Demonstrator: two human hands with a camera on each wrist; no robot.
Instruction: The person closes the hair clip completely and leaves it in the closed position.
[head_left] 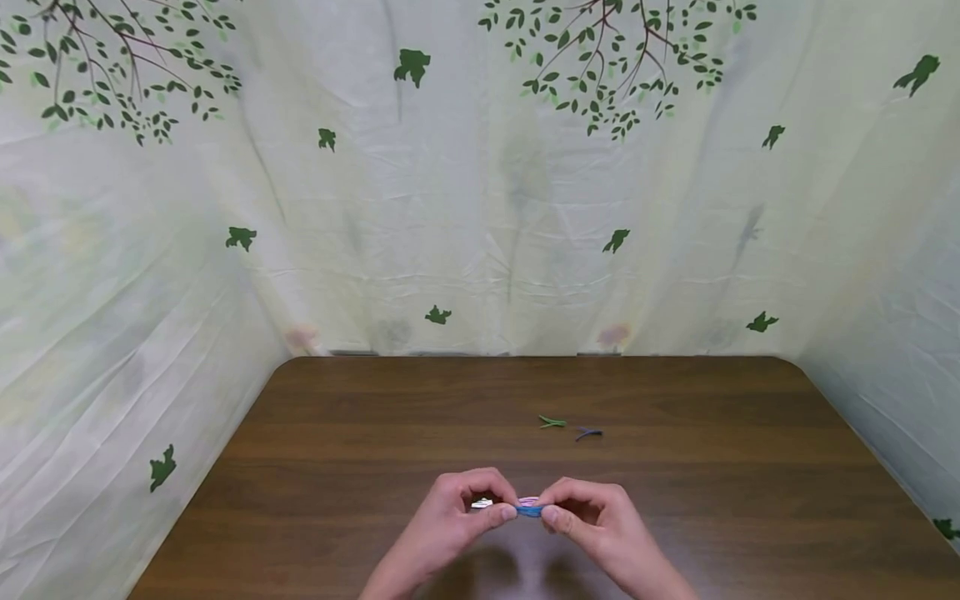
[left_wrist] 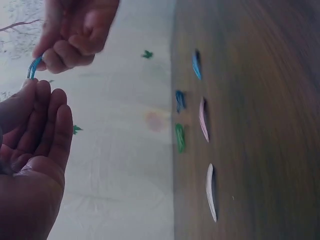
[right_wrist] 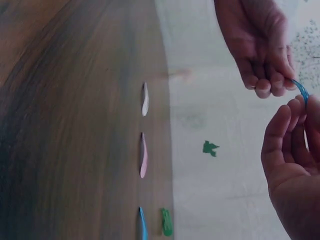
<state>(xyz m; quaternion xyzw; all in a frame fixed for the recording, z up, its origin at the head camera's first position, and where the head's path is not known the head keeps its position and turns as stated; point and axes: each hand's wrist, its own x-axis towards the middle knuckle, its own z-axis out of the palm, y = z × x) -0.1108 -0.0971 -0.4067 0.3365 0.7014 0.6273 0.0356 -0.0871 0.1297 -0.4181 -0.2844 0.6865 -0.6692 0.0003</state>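
We see the left hand (head_left: 452, 518) and the right hand (head_left: 606, 520) raised just apart, each pinching one end of a light-blue bundle of thin strands (head_left: 530, 511) between thumb and fingertips. The bundle bows slightly in the gap, its ends hidden under the fingers; we cannot make out its material.

On the brown wood-grain table (head_left: 337, 467), a slender white bundle (left_wrist: 211, 192), a pale-pink bundle (left_wrist: 203, 120) and a second blue bundle (left_wrist: 196, 65) lie in a row. From the head we glimpse the white and pink ones only partly, behind the hands; the right wrist view cuts off the second blue one. Farther back lie a looped green bundle (head_left: 552, 422) and a dark-blue bundle (head_left: 589, 433), near each other, their strands too small to tell apart.
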